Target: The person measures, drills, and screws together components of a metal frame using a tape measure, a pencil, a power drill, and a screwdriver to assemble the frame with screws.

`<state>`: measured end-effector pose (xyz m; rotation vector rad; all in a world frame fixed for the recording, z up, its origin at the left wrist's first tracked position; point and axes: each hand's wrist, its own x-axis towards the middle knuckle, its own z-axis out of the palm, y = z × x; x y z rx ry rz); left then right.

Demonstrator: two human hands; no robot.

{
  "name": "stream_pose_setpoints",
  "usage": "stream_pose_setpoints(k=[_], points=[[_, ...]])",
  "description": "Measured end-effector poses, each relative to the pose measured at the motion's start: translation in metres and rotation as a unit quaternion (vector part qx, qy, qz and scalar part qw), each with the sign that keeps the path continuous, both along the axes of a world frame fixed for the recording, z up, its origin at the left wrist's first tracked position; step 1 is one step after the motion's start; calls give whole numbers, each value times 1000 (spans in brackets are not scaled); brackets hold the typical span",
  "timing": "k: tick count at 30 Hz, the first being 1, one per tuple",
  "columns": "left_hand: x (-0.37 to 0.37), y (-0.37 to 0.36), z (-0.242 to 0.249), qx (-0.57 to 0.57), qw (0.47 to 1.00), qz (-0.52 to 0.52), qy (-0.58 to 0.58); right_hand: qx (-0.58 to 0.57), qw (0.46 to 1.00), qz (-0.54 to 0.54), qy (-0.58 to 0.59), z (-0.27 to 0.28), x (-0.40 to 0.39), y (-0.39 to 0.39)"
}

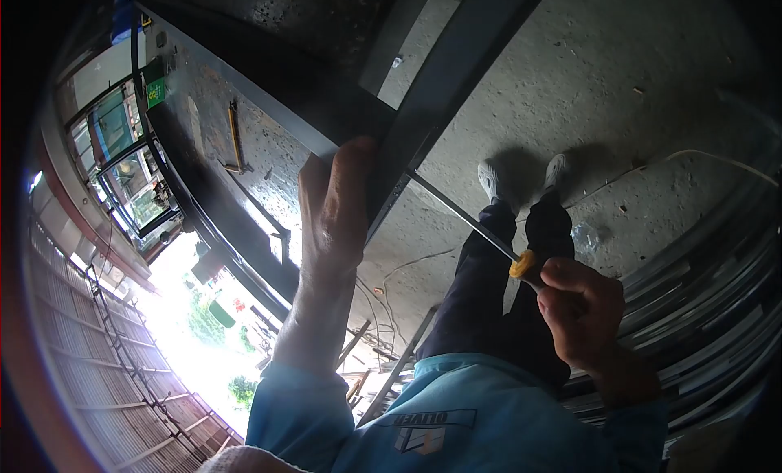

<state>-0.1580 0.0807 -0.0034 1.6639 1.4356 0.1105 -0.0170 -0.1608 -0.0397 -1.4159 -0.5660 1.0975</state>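
My right hand (580,308) is closed around the handle of a screwdriver (464,218), which has a yellow collar and a long metal shaft. The shaft's far end meets the edge of a dark metal bar (456,82); the tip itself is hard to make out. My left hand (338,200) wraps around the corner of a dark metal frame (269,90), near where that bar joins it. Its thumb lies on top, and the other fingers are partly hidden.
A hammer (235,137) lies on the worn workbench (199,119) at left. Long metal profiles (700,335) are stacked at lower right. A cable (692,153) and a crumpled clear plastic piece (588,237) lie on the concrete floor (652,74) near my feet.
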Motion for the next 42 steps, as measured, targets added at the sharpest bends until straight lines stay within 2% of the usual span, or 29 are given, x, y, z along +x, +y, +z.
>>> stream_pose_setpoints(k=[1, 5, 7, 8, 9, 10, 11, 12, 13, 14, 15, 17, 20, 22, 24, 25, 26, 27, 28, 29, 30, 31, 33, 35, 37, 40, 42], points=[[1, 0, 0, -10, 1000, 12, 0, -43, 995, -23, 91, 3, -1, -1], [6, 1, 2, -39, 997, 60, -5, -72, 991, 17, 109, 4, 4, -4], [8, 1, 3, -49, 995, 83, -14, -121, 939, -54, 317, 3, -6, -5], [9, 1, 4, -50, 994, 98, -22, -114, 942, -51, 310, -1, -6, -6], [10, -2, 11, -42, 994, 101, -30, -115, 831, -65, 540, -5, -5, -7], [11, -4, 14, -68, 989, 125, -28, -108, 668, -74, 733, -6, -5, -9], [13, -2, 17, -90, 985, 145, -34, -97, 681, -64, 723, -6, -8, -14], [7, 3, 15, -73, 985, 144, -55, -77, 757, -72, 644, -5, -14, -21], [-7, 6, 8, -122, 981, 101, -113, -60, 821, -82, 562, 0, -18, -30], [-18, 8, 5, -171, 969, 55, -169, -55, 808, -111, 575, 5, -14, -41], [-18, 10, 7, -160, 967, 57, -188, -43, 822, -147, 549, 6, -12, -56], [-12, 14, 10, -222, 954, 54, -195, -52, 848, -170, 498, 13, 6, -85], [-15, 13, 5, -218, 953, 72, -200, -64, 851, -234, 467, 22, 40, -118], [-15, 15, 5, -209, 951, 80, -213, -18, 879, -215, 425, 40, 69, -124], [-16, 14, 4, -224, 947, 74, -217, -18, 907, -198, 372, 59, 94, -111], [-19, 16, -5, -223, 942, 89, -237, -4, 934, -196, 301, 69, 104, -97], [-22, 21, -16, -212, 956, 59, -195, 11, 955, -191, 228, 81, 114, -81], [-24, 24, -19, -203, 967, 30, -150, 6, 961, -175, 213, 93, 119, -61], [-24, 25, -21, -206, 963, 45, -168, 10, 974, -145, 172, 104, 124, -40], [-24, 29, -16, -235, 961, 14, -145, 15, 985, -114, 132, 114, 125, -15], [-23, 34, -12, -263, 957, -19, -123, 2, 990, -98, 103, 124, 123, 13], [-23, 39, -9, -263, 955, -8, -137, -1, 992, -84, 92, 130, 121, 40], [-23, 43, -9, -286, 944, -84, -143, -60, 998, 3, -24, 136, 116, 95], [-30, 47, -22, -307, 929, -69, -197, -54, 988, 113, -92, 138, 108, 151], [-40, 44, -26, -358, 891, -73, -270, -40, 969, 183, -159, 118, 104, 201], [-44, 47, -28, -406, 849, -74, -330, -88, 914, 277, -283, 101, 97, 274], [-42, 45, -36, -406, 857, -62, -310, -111, 884, 319, -322, 83, 95, 312]])
